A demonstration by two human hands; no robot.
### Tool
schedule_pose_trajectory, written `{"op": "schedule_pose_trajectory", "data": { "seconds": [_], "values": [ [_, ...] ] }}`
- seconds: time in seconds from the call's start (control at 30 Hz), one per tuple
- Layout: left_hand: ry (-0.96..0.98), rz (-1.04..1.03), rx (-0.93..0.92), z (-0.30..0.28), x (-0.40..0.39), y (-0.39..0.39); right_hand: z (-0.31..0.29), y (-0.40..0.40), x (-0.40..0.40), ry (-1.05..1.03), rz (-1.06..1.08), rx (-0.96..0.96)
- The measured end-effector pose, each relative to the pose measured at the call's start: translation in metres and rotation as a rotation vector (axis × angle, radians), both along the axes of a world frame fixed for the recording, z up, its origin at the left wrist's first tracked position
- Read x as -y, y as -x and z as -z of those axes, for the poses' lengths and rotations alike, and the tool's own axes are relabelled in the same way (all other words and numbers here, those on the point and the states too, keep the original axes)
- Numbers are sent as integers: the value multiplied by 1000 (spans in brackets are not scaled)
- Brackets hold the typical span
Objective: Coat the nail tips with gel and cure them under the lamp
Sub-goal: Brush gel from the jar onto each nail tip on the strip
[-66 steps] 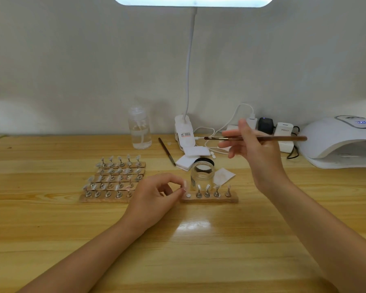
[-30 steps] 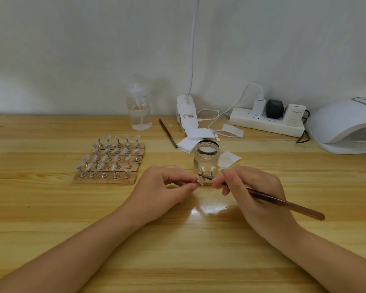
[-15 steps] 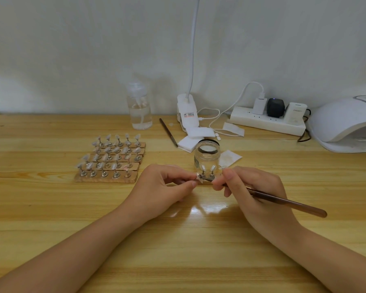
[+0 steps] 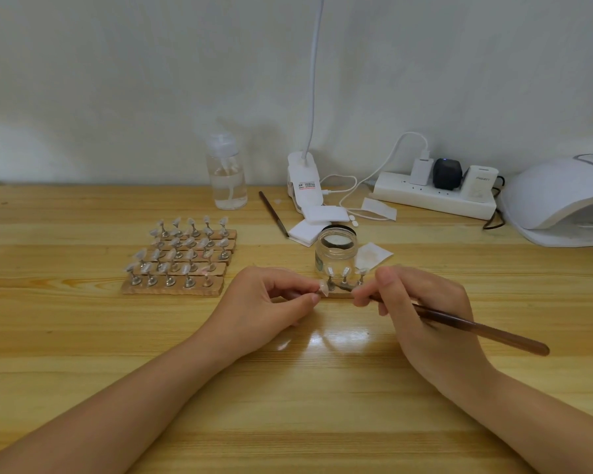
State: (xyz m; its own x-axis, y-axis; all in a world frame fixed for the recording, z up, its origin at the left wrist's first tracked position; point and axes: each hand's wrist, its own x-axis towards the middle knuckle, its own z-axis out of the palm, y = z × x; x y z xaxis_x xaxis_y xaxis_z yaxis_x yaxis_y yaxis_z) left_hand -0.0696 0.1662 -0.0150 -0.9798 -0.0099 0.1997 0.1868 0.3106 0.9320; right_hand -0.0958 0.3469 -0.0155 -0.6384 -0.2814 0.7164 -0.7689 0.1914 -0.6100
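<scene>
At table (image 4: 83, 336) centre, left hand (image 4: 264, 309) pinched one nail tip (image 4: 322, 287) between thumb and forefinger; right hand (image 4: 425, 313) gripped brush (image 4: 476, 328), bristles near tip. Jar (image 4: 336, 251) just behind; lamp (image 4: 558, 200) far right.

"PISEN" on white charger (image 4: 478, 184), clamp lamp label (image 4: 306, 185) print unreadable

Both forearms come in from near edge, bare, angled inward twd centre. Left hand (image 4: 266, 304) curled, thumb + index fingertips pinching a small nail tip (image 4: 323, 287). Right hand (image 4: 421, 313) just right of it, fingers curled round a brush (image 4: 476, 328), handle pointing right. Hands close, not touching.
</scene>
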Motion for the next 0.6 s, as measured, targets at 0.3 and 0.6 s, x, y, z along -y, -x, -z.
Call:
{"op": "schedule_pose_trajectory", "data": {
  "seconds": [0.3, 0.6],
  "values": [
    [45, 13, -39, -1, 0, 0, 0, 2, 2, -110, 73, -8],
    [48, -8, -34, 2, 1, 2, 1, 2, 2, -94, 50, -16]
  ]
}}
